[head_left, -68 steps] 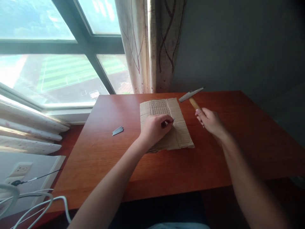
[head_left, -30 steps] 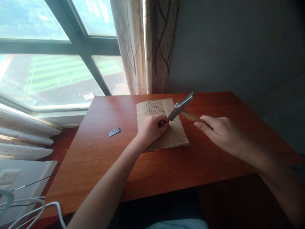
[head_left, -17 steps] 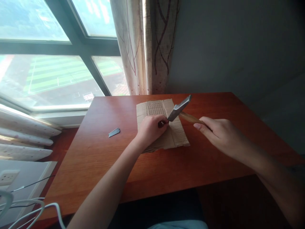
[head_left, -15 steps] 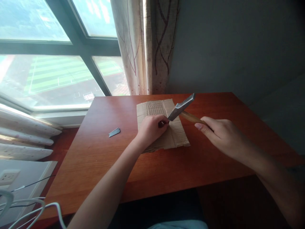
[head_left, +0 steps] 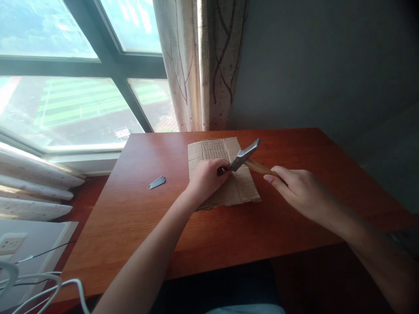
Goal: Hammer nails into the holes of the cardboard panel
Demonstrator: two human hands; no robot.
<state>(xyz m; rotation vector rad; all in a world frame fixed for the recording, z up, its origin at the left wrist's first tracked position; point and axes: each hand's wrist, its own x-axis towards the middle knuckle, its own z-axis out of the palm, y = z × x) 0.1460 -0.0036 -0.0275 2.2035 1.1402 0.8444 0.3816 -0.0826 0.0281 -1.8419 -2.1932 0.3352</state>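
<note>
My right hand [head_left: 299, 187] is wrapped round the wooden handle of a hammer [head_left: 245, 156]. The steel head slants down to the left, its lower end right at the fingertips of my left hand [head_left: 209, 176]. Thumb and forefinger of that hand are pinched together over a piece of corrugated cardboard [head_left: 250, 187], apparently round a nail that the fingers and hammer head mostly hide. Rows of small holes [head_left: 215, 149] mark the cardboard's far part. Left of the cardboard, several grey nails [head_left: 157, 182] lie side by side in a small bunch.
The cardboard lies on a reddish-brown wooden table [head_left: 131, 226]. A window [head_left: 81, 100] and a patterned curtain [head_left: 183, 61] stand behind it. White cables [head_left: 75, 281] hang at the lower left, near a wall socket [head_left: 12, 243].
The hammer has come down a little and to the left, its head lower over my left fingertips. My right hand moved with it. My left hand, the cardboard and the loose nails stay put.
</note>
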